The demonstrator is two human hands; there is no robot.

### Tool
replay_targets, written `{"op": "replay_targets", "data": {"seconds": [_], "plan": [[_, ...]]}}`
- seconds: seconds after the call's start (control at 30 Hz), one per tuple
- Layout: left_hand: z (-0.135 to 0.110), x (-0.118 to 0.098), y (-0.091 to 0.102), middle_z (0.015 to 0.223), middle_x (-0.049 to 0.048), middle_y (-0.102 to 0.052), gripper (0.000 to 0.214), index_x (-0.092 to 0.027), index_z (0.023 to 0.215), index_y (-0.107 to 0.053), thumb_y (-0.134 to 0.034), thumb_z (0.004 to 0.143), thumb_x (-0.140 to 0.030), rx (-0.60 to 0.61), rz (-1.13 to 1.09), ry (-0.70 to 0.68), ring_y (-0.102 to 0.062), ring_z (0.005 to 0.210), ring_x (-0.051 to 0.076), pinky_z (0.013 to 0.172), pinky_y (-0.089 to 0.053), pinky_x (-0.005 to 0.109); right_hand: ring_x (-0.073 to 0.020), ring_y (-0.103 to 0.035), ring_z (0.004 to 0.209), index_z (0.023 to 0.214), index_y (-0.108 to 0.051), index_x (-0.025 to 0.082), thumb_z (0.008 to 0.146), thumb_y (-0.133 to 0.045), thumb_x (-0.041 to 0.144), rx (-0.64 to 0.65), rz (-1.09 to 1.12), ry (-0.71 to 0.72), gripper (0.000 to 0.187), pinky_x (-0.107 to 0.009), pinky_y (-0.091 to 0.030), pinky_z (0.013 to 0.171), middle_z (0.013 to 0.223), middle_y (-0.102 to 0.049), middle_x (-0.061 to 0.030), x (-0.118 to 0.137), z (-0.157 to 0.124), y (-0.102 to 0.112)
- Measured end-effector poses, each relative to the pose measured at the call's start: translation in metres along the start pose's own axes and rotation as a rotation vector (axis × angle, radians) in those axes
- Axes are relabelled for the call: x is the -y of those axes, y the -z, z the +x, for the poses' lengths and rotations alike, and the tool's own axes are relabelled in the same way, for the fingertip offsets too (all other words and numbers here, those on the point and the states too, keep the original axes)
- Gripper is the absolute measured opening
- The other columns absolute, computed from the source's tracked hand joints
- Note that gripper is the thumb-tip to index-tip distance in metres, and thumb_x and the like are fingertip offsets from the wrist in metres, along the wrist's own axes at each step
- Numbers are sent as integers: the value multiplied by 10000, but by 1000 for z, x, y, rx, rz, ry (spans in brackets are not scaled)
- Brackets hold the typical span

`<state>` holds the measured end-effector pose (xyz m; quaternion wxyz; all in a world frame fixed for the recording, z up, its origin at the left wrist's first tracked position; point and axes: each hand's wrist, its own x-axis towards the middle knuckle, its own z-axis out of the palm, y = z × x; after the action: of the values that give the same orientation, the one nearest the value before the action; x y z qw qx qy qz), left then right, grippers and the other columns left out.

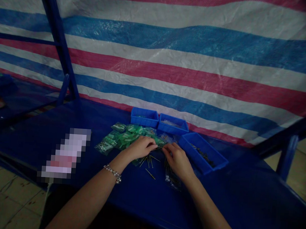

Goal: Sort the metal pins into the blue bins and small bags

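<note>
My left hand and my right hand rest close together on a blue table, fingertips nearly touching. Both have fingers curled in a pinch over a small item between them that I cannot make out. Several thin gold-tipped pins lie loose on the table just under the hands. A heap of small green plastic bags lies behind my left hand. A clear bag lies beneath my right wrist. A bracelet circles my left wrist.
Three blue plastic bins stand behind and right of the hands: one, a second, and a third holding dark pins. A striped tarp hangs behind. A blue frame post rises at left. A blurred-out object lies at left.
</note>
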<state>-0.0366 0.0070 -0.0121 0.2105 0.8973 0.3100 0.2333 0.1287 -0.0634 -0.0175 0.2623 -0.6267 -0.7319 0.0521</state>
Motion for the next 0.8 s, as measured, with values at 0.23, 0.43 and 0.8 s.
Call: {"op": "replay_targets", "data": {"seconds": [0.23,0.43,0.8], "plan": [[0,-2,2,705,15,-525,147,-137,731,-589,-510,796,-242,-86,-17,-44,-482,682,115,625,-355,217,-140,-525,703,814,-561,197,817,-444,264,80,5,8,135,-246,-406,661,798,-497,-33,2,-1,-3],[0,-1,3,776,24,-524,104,-152,775,-603,-517,787,-210,-107,-71,-24,-485,710,117,675,-387,230,-147,-522,723,844,-572,205,812,-452,274,36,25,17,142,-258,-412,672,805,-504,-34,-1,0,-2],[0,0,2,827,18,-518,84,-164,800,-603,-528,767,-143,-119,-114,-32,-483,714,106,658,-397,225,-145,-529,719,889,-574,215,827,-431,286,25,35,17,172,-258,-420,665,815,-505,-32,1,0,-2]]}}
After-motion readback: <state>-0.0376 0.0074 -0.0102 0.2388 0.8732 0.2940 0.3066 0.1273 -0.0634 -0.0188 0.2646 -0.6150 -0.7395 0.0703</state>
